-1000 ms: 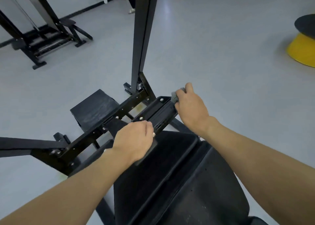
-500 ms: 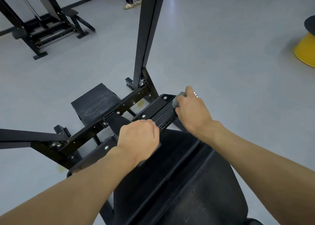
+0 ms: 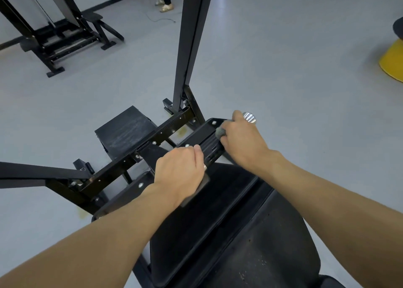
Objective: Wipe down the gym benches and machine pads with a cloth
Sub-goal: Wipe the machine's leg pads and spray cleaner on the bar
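Your right hand is closed round a small crumpled grey cloth. The cloth is wadded in the fingers and pressed on the far end of the black steel bracket at the head of the black vinyl seat pad. A round chrome knob sits just past the fingertips; can't tell if they touch it. Your left hand is curled over the bracket's near end where it meets the pad, thumb on top, gripping. A flat grey piece shows under the palm, unclear what it is.

Handling, as a judgement:
- **Cloth:** It looks light, soft and limp with no shape of its own. Hold it as a tight wad between thumb and fingers with only a little poking out, or it likely folds back and smears.
- **Bracket:** It looks rigid, with bolt heads, slots and hard edges, so expect the fabric to snag. Short strokes along its length probably suit it best.
- **Pad:** It looks smooth, firm and slightly giving, likely slick when damp. A flatter, opened cloth under the palm should cover it better.
- **Machine:** The frame is joined to a tall black upright post and looks heavy enough not to shift. Bracing on it with the left hand seems safe.
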